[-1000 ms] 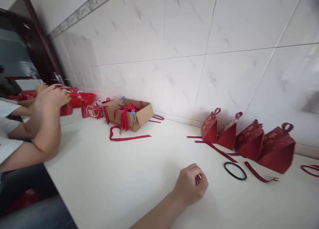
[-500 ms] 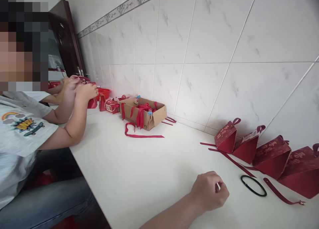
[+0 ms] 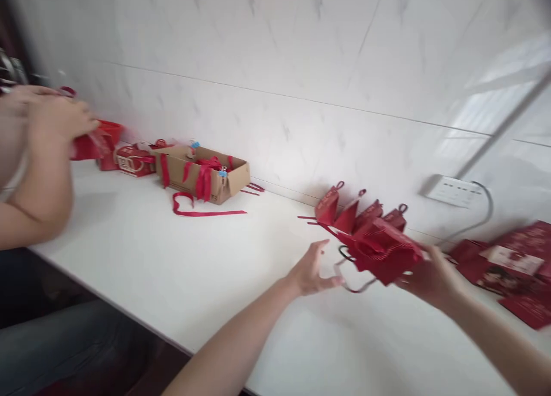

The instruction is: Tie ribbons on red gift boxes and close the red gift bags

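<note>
Two bare forearms reach in over a white surface (image 3: 142, 229) beside a pale tiled wall (image 3: 267, 46). The right hand (image 3: 433, 278) has its grip clamped on the near end of a red folded box (image 3: 387, 255), which is raised above the surface, tilted and slightly blurred. A thin strap (image 3: 359, 291) hangs in a loop below the box. The left hand (image 3: 306, 275) is just beside that strap, its grip apart, thumb and fingers spread; whether it touches the strap cannot be told. A black ring (image 3: 343, 252) shows partly behind the box.

Against the wall, beyond the box, stands a row of four small red pouches (image 3: 327, 206) with loops on top. On the right lie more red packages (image 3: 519, 264), below a white power strip (image 3: 454, 190). On the left sits a cardboard box (image 3: 185, 175) with red ribbons draped over its side, and a loose red ribbon (image 3: 210, 214) lies before it. Farther left, a co-worker's hands (image 3: 58, 117) hold something red.
</note>
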A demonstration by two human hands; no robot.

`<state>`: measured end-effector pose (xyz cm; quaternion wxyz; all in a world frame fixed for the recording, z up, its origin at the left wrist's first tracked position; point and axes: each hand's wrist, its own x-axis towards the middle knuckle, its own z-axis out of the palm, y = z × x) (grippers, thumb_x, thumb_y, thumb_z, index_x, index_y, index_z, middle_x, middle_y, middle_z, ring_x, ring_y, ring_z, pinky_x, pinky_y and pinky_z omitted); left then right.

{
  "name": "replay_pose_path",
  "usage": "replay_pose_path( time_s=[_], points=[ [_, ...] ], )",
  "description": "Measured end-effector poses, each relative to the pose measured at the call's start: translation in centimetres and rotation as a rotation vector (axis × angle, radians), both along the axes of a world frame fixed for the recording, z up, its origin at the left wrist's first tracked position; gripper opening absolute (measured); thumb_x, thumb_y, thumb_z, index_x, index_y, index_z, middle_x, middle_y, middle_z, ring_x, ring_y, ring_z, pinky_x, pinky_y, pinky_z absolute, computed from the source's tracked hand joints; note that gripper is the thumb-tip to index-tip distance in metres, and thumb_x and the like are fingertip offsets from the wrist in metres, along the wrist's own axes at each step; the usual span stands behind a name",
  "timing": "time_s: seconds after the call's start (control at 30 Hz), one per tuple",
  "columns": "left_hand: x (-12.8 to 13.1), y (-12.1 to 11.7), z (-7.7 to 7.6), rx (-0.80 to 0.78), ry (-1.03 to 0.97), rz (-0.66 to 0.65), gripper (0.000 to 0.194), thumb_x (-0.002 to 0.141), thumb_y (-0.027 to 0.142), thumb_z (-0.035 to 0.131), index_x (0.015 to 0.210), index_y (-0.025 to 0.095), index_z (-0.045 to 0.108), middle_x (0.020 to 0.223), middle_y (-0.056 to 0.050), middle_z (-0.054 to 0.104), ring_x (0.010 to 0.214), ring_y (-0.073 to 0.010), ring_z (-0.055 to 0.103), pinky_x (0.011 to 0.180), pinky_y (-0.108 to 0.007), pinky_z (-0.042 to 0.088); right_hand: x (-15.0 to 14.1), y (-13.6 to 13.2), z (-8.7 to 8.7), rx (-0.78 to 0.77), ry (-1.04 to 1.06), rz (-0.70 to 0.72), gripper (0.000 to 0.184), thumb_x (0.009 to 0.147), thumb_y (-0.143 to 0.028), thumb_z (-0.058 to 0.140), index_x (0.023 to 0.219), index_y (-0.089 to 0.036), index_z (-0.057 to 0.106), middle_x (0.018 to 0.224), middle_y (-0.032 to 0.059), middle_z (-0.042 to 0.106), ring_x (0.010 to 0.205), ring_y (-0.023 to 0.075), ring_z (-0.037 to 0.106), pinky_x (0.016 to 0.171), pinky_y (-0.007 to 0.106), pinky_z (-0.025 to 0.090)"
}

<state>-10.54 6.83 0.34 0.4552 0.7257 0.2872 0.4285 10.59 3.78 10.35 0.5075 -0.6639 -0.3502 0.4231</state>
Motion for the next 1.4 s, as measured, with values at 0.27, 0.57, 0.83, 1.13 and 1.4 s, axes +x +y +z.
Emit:
replay_pose_path(
  time_s=[0.27,0.57,0.83,1.13,1.4],
  points=[
    [-0.6,-0.4,1.4,-0.141,-0.489,0.09,0.057,0.073,0.049,0.064,0.116,0.019,0.044,0.116,-0.01,0.057,0.109,-0.0273,0.054,0.092,-0.04,0.044,-7.0,-1.3,-7.5,-0.095,0.515,0.453,0.049,0.089,-0.056,0.036,0.098,-0.014,0.057,0.093,0.0155,0.064,0.069,0.0225,0.066,0.06,0.034,0.054],
    [-0.1,1.4,0.6,-0.453,-0.383,0.126,0.06,0.071,0.059,0.064,0.114,0.022,0.047,0.122,-0.009,0.056,0.112,-0.0238,0.055,0.084,-0.032,0.049,-3.8,-2.1,-9.0,0.273,0.354,0.409,0.045,0.087,-0.062,0.041,0.112,-0.026,0.054,0.119,0.008,0.055,0.096,0.0241,0.06,0.078,0.039,0.054],
    [-1.0,0.4,2.0,-0.54,-0.373,-0.26,0.08,0.068,0.083,0.038,0.122,0.027,0.051,0.108,-0.009,0.064,0.094,-0.0279,0.062,0.079,-0.042,0.049,-2.8,-1.5,-7.9,0.46,0.442,0.311,0.046,0.079,-0.063,0.052,0.097,-0.021,0.058,0.096,0.0065,0.065,0.094,0.0259,0.061,0.078,0.037,0.052],
    [-0.6,-0.4,1.9,-0.433,-0.114,-0.303,0.072,0.062,0.064,0.07,0.121,0.024,0.057,0.11,-0.01,0.064,0.1,-0.0297,0.06,0.079,-0.036,0.049,-2.6,-2.5,-6.2,0.444,0.065,0.486,0.047,0.077,-0.065,0.056,0.079,-0.018,0.06,0.077,0.0026,0.06,0.079,0.0207,0.057,0.069,0.031,0.046],
    [-0.2,0.2,1.6,-0.435,-0.269,0.008,0.057,0.061,0.058,0.074,0.093,0.012,0.068,0.091,-0.011,0.068,0.082,-0.0213,0.062,0.068,-0.03,0.051,-2.5,-1.9,-6.7,0.368,0.208,0.354,0.061,0.082,-0.074,0.036,0.088,-0.02,0.065,0.087,0.0073,0.065,0.084,0.0241,0.06,0.073,0.034,0.048]
  ],
)
